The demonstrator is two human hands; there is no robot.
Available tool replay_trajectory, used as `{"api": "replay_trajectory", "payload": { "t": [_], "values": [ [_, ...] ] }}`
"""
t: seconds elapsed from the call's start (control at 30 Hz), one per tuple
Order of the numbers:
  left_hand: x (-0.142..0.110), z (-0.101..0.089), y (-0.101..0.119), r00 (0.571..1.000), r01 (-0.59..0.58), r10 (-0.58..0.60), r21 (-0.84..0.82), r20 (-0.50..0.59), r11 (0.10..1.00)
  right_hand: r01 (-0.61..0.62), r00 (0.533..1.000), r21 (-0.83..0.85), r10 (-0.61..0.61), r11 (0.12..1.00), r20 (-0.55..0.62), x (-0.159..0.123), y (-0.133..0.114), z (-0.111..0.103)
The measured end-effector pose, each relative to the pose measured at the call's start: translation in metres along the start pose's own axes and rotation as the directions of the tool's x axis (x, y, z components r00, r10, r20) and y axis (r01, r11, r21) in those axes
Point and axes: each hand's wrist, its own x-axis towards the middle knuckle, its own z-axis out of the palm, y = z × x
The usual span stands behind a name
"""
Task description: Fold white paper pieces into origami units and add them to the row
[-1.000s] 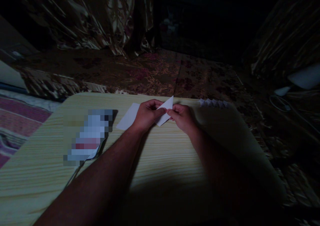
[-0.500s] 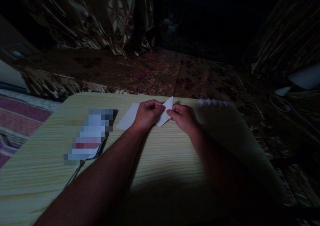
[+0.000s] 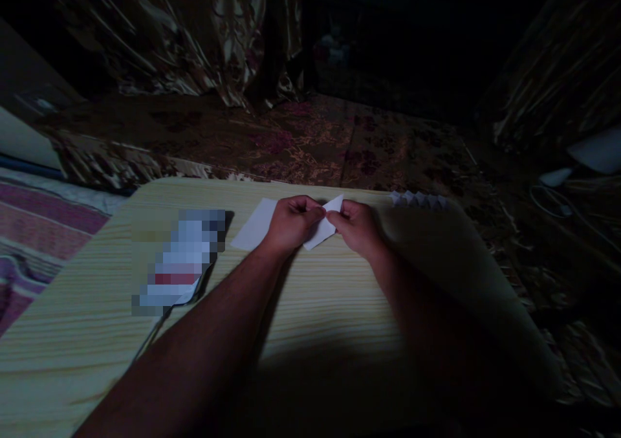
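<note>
Between my two hands is a small folded piece of white paper (image 3: 320, 235), held just over the table (image 3: 330, 308). My left hand (image 3: 294, 221) pinches it from the left with thumb and fingers. My right hand (image 3: 358, 223) grips its right side, the thumb tip close to the left thumb. One pointed corner rises above the fingers and another part hangs below them. The fold itself is partly hidden by my fingers. Flat on the table, beside and partly behind my left hand, lies white paper (image 3: 253, 226).
A blurred-out phone-like device (image 3: 187, 257) with a cable (image 3: 145, 341) lies on the left of the table. Several small folded paper pieces (image 3: 418, 199) stand in a row at the far right edge. Beyond are a patterned cloth surface (image 3: 291, 137) and curtains (image 3: 228, 37).
My right hand has closed in on the left, and the thumbs are nearer each other on the paper. The paper's top corner has dipped slightly. The whole view has shifted a little.
</note>
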Motion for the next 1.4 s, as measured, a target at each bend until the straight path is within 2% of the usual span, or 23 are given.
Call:
{"api": "replay_trajectory", "payload": {
  "t": [0.17,0.73,0.97,1.1,1.3,1.4],
  "values": [
    [0.003,-0.0015,-0.0059,0.998,-0.003,-0.002,-0.087,-0.059,0.996,-0.021,1.0,-0.056,0.021,0.998,-0.002,-0.0018,-0.0065,-0.001],
    [0.0036,-0.0016,-0.0023,0.997,0.022,-0.031,-0.132,-0.068,0.991,0.017,0.999,-0.103,-0.012,0.995,0.053,-0.0057,-0.0082,-0.0033],
    [0.0028,-0.0032,-0.0029,0.999,0.004,-0.009,-0.157,-0.034,0.988,0.085,0.996,-0.095,-0.084,0.992,0.017,-0.0054,-0.0106,-0.0007],
    [0.0024,-0.0026,-0.0021,0.999,-0.006,-0.002,-0.165,-0.045,0.986,0.076,0.993,-0.059,-0.08,0.995,-0.081,-0.0037,-0.0089,0.0025],
    [0.0005,0.0002,-0.0006,1.0,0.001,-0.001,-0.11,-0.001,0.994,0.067,0.997,-0.021,-0.066,0.998,0.034,-0.0029,-0.0016,0.0026],
    [0.0005,0.001,-0.0007,0.999,-0.003,0.0,-0.083,-0.034,0.997,0.042,0.998,-0.046,-0.04,0.998,0.047,-0.0048,-0.0037,0.0022]
  ]
}}
